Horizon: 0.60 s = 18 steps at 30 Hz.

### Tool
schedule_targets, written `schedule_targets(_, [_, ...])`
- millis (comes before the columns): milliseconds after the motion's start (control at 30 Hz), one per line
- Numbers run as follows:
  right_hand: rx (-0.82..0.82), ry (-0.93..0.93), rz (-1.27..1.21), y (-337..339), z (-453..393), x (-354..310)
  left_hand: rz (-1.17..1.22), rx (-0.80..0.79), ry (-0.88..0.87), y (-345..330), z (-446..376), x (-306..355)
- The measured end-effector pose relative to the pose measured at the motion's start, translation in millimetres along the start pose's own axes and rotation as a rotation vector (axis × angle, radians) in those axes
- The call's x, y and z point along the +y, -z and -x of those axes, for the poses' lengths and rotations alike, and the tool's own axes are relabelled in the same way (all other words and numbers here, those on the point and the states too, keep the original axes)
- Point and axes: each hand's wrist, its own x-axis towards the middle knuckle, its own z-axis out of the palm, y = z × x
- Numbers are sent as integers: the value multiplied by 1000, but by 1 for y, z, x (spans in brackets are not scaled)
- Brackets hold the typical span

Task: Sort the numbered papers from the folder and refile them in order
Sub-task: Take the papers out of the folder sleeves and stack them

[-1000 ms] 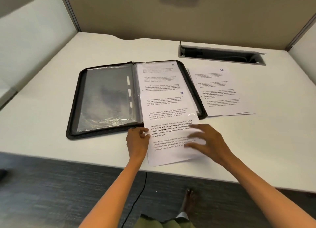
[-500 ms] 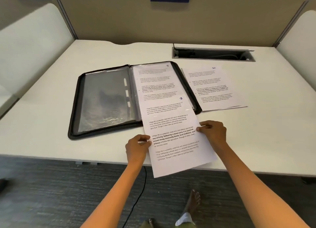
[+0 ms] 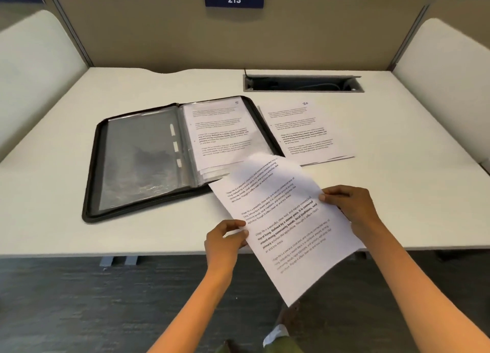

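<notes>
both my left hand (image 3: 225,237) and right hand (image 3: 350,207) pinch one sheet (image 3: 286,220); pile (image 3: 305,132) started, folder (image 3: 169,156) holds more.

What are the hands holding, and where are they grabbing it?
Both hold one sheet of paper, lifted off the desk. The left hand pinches its left edge; the right hand pinches its right edge.
</notes>
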Motion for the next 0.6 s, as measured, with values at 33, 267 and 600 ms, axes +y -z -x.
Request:
schedule_targets(33, [3, 14, -16, 5, 2, -5, 8, -15, -10, -4, 2, 4])
schedule_targets(267, [68, 87, -149, 32, -16, -35, 44, -39, -175, -30, -19, 50])
schedule_targets(600, [79, 69, -205, 29, -108, -63, 62, 109, -256, -70, -97, 99])
